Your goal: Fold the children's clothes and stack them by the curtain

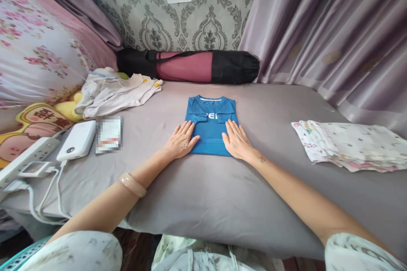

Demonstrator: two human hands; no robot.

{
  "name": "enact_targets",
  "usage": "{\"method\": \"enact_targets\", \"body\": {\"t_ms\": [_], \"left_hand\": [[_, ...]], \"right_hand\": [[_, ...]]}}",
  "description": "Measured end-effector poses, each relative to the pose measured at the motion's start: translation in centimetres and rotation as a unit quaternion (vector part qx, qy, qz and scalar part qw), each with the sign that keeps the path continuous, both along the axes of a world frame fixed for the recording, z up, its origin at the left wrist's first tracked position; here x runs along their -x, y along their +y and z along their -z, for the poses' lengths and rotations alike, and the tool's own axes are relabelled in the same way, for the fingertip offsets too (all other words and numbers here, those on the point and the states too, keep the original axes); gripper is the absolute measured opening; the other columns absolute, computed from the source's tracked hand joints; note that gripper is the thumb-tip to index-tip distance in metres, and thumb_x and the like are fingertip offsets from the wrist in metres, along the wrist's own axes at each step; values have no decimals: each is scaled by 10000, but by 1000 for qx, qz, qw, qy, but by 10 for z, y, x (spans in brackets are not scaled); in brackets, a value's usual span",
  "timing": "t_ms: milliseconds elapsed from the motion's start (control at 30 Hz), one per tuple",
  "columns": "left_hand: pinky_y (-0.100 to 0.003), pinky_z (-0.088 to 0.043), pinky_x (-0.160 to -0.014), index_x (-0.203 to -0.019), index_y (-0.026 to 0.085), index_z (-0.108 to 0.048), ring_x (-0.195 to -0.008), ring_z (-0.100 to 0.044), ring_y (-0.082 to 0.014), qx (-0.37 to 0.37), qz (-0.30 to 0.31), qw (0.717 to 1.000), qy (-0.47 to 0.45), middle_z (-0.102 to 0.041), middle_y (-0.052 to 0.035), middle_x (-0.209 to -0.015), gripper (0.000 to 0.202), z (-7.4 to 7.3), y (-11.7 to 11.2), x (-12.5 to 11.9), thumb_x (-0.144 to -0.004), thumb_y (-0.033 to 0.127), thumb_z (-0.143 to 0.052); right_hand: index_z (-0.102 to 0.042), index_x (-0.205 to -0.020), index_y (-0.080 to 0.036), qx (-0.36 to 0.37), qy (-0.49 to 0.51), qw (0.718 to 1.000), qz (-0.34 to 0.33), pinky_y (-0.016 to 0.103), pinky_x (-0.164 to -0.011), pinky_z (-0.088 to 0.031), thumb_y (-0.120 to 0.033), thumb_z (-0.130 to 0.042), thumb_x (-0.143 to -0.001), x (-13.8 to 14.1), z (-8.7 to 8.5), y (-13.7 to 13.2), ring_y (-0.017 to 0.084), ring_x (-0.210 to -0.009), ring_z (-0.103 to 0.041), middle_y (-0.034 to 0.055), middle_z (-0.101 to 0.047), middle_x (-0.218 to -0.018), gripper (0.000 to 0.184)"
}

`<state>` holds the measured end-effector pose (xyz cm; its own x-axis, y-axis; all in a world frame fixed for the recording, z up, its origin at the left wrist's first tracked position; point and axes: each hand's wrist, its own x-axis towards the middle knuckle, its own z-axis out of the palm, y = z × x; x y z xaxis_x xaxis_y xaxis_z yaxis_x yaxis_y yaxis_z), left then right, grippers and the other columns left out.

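Observation:
A folded blue T-shirt (210, 123) with white lettering lies in the middle of a grey bed sheet (203, 186). My left hand (182, 140) rests flat on its lower left edge, fingers stretched out. My right hand (235, 139) lies flat on its lower right edge, fingers spread. Neither hand grips anything. A pale bangle (132, 185) sits on my left forearm.
A pile of white clothes (114, 91) lies at the back left, a stack of folded patterned cloths (349, 146) at the right. A rolled mat in a black bag (190, 66) lies along the wall. A white power bank (77, 140), cables and a power strip (27, 159) sit at the left edge.

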<state>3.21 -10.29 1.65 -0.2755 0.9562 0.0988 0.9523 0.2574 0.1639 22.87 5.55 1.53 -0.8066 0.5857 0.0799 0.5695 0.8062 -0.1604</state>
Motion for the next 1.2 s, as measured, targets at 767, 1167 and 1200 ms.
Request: {"method": "enact_targets", "body": {"t_ms": [767,1167,1200], "left_hand": [[-507,-151,-1177,-1485,136,-300,-1462,-170,-281,4,63,998,-16,-270,-154,-1559,672,-4,7,-31,-965,559,-265],[-370,-428,-955,-1071,214,-652,-1057,-559,-219,-62,249,966,-42,-609,-93,-1140,304,-26,-17,-19,-940,434,-488],[-357,-432,-943,-1068,208,-651,-1039,-567,-211,-58,264,962,-32,-621,-91,-1115,293,-26,-16,-20,-958,399,-457]], "right_hand": [[-319,-1490,-97,-23,4,997,-79,533,-1173,-97,-412,-268,-977,11,-5,-37,264,-1461,-151,139,-212,-1574,605],[-617,-1245,-203,42,119,971,-202,452,-1163,-254,-247,-441,-941,-14,-18,-34,207,-1391,-348,79,-466,-1458,354],[-649,-1196,-202,36,123,969,-211,432,-1153,-283,-235,-442,-944,-16,-19,-39,203,-1361,-397,76,-515,-1416,328]]}}
